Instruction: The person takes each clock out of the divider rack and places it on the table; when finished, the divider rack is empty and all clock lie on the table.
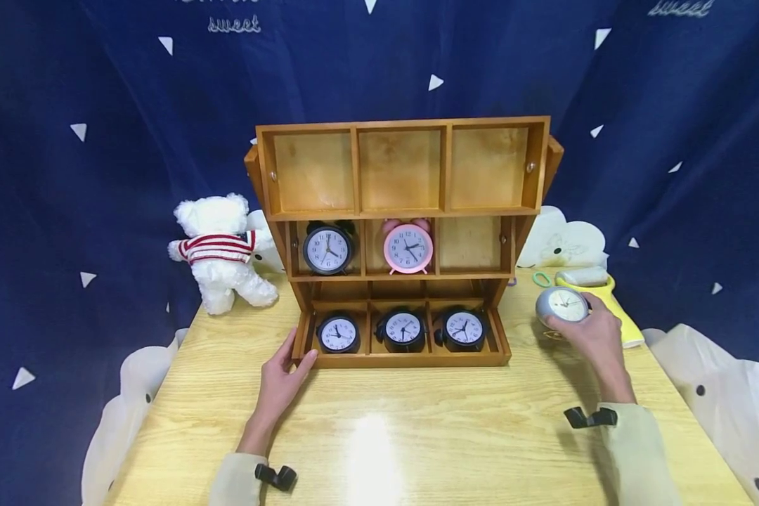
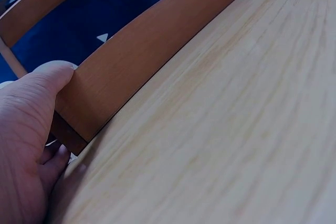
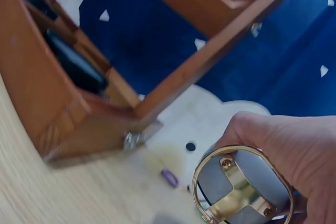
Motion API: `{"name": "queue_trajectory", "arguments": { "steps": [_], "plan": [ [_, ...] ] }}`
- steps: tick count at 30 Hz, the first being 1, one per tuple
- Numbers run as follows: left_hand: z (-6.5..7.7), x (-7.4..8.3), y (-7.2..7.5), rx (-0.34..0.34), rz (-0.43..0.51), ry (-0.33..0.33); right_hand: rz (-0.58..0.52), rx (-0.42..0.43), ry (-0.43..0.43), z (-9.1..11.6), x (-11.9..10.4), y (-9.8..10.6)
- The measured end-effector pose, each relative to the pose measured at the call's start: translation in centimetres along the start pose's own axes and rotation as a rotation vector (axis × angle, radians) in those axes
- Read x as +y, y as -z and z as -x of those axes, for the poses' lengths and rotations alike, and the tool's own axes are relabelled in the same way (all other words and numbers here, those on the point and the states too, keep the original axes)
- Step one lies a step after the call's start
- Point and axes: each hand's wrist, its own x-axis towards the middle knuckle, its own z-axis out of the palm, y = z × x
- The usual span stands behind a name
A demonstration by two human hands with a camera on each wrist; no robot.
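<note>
A three-tier wooden shelf (image 1: pixel 405 360) with square compartments stands on the table. My left hand (image 1: pixel 280 383) grips its lower left corner, thumb on the front board (image 2: pixel 131 51) and fingers round the side. To the right of the shelf, raised above the table, my right hand (image 1: pixel 597 337) holds a grey alarm clock (image 1: pixel 563 304) with a pale dial. Its back (image 3: pixel 247 187) shows gold brackets and a gold ring in the right wrist view. Black alarm clocks fill the bottom tier, including one at the right (image 1: pixel 464 329). The middle tier holds a black clock (image 1: pixel 327 249) at left and a pink clock (image 1: pixel 407 247) at centre.
A white teddy bear (image 1: pixel 218 253) in a striped top sits left of the shelf. Behind my right hand lie a yellow-handled lint roller (image 1: pixel 616 313) and a green ring (image 1: pixel 541 280). A purple ring (image 3: pixel 169 178) lies near the shelf's right side. Dark blue curtain hangs behind.
</note>
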Motion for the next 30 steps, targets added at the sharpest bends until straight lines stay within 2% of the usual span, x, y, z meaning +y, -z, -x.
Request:
{"name": "queue_trajectory", "arguments": {
  "steps": [13, 30],
  "plan": [
    [-0.1, -0.2, 0.0, -0.004, 0.006, 0.003, 0.075, -0.068, -0.015, -2.8, 3.2, -1.1],
    [-0.1, -0.2, 0.0, -0.003, 0.02, 0.012, 0.108, -0.127, -0.014, -4.3, 4.3, -1.5]
  ]
}}
